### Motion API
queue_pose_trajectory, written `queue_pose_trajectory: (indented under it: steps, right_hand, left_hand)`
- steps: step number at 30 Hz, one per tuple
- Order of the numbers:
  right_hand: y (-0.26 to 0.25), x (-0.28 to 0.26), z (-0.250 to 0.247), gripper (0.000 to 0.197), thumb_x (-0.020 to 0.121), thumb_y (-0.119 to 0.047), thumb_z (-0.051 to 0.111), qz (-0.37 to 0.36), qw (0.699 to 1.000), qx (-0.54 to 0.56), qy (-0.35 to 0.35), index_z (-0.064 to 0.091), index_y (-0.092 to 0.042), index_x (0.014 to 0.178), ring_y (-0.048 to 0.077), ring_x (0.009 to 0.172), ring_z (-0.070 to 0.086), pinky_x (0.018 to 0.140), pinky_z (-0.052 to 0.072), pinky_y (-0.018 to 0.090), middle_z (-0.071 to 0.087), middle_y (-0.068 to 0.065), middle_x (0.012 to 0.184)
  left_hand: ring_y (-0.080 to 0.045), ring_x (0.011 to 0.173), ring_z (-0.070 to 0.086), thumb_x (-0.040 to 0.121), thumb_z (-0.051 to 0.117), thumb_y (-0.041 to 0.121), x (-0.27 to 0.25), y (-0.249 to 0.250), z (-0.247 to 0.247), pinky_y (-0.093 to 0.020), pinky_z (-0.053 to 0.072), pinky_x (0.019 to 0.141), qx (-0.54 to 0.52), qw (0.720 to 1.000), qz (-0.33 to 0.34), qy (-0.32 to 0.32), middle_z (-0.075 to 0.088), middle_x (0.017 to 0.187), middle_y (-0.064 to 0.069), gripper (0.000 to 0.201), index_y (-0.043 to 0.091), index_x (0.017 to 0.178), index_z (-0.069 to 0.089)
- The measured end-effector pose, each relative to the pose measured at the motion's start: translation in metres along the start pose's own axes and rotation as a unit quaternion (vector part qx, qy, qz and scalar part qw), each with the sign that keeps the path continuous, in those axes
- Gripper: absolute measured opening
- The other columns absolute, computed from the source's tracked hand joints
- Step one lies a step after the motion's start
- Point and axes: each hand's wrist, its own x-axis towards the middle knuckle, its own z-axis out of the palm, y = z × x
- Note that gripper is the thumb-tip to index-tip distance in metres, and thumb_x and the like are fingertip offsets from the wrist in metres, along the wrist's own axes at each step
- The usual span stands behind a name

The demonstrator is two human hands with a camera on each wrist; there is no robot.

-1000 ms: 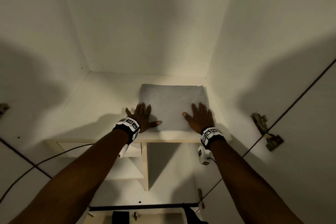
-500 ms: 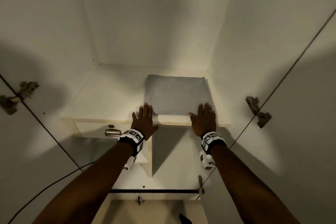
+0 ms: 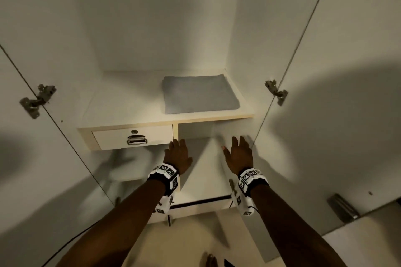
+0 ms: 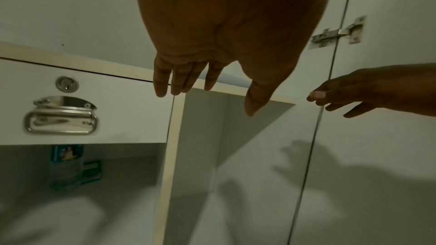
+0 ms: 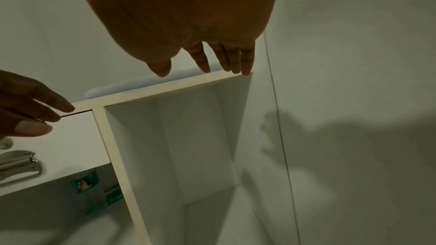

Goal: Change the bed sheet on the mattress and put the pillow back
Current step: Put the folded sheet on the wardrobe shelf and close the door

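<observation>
Folded sheet on shelf; hands apart

We are looking into an open white wardrobe in what reads as a bedroom at home, its two doors swung wide on metal hinges at either side. On the shelf we see a folded grey sheet, and beneath it a lockable drawer with a steel pull handle beside an open cubby. Under the drawer we catch small printed packets, household clutter of an ordinary kind.
</observation>
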Motion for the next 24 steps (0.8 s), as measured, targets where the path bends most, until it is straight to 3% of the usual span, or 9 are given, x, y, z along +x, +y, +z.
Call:
queue_pose_trajectory:
  steps: [4, 9, 15, 19, 24]
  right_hand:
    - [0.024, -0.058, -0.003, 0.065, 0.103, -0.048, 0.043, 0.018, 0.999, 0.002, 0.029, 0.036, -0.005, 0.151, 0.041, 0.145, 0.030, 0.114, 0.031, 0.051, 0.030, 0.026, 0.158]
    - [0.055, -0.107, -0.018, 0.059, 0.102, -0.044, 0.048, 0.034, 0.998, 0.005, 0.050, 0.041, -0.005, 0.146, 0.040, 0.141, 0.036, 0.112, 0.036, 0.048, 0.037, 0.024, 0.154]
    - [0.097, -0.148, -0.043, 0.053, 0.098, -0.036, 0.057, 0.047, 0.993, 0.029, 0.102, 0.048, -0.006, 0.141, 0.037, 0.133, 0.046, 0.104, 0.047, 0.046, 0.046, 0.019, 0.147]
    - [0.128, -0.180, -0.055, 0.048, 0.096, -0.031, 0.061, 0.059, 0.989, 0.030, 0.132, 0.054, -0.008, 0.137, 0.034, 0.128, 0.050, 0.091, 0.054, 0.044, 0.051, 0.015, 0.142]
    - [0.175, -0.222, -0.073, 0.036, 0.087, -0.020, 0.069, 0.021, 0.983, 0.016, 0.181, 0.063, -0.011, 0.121, 0.031, 0.110, 0.062, 0.072, 0.058, 0.039, 0.061, 0.009, 0.125]
  left_hand:
    - [-0.040, 0.147, 0.027, 0.100, 0.052, 0.044, -0.031, 0.029, 0.013, -0.052, 0.030, 0.116, -0.025, 0.998, 0.060, -0.009, 0.023, 0.161, -0.023, 0.077, 0.005, 0.157, 0.018]
    - [-0.036, 0.135, 0.043, 0.098, 0.057, 0.041, -0.054, 0.079, 0.021, -0.047, 0.037, 0.111, -0.075, 0.988, 0.132, 0.020, 0.041, 0.150, -0.017, 0.067, 0.009, 0.151, 0.032]
    - [-0.031, 0.127, 0.051, 0.098, 0.057, 0.037, -0.082, 0.147, 0.022, -0.043, 0.040, 0.104, -0.109, 0.973, 0.201, 0.040, 0.049, 0.142, -0.012, 0.058, 0.013, 0.148, 0.038]
    - [-0.032, 0.125, 0.054, 0.099, 0.057, 0.035, -0.101, 0.196, 0.026, -0.041, 0.041, 0.103, -0.122, 0.964, 0.233, 0.040, 0.052, 0.139, -0.012, 0.056, 0.012, 0.147, 0.039]
    - [-0.032, 0.123, 0.056, 0.099, 0.057, 0.035, -0.126, 0.259, 0.031, -0.041, 0.043, 0.102, -0.142, 0.955, 0.257, 0.043, 0.054, 0.138, -0.011, 0.054, 0.013, 0.146, 0.041]
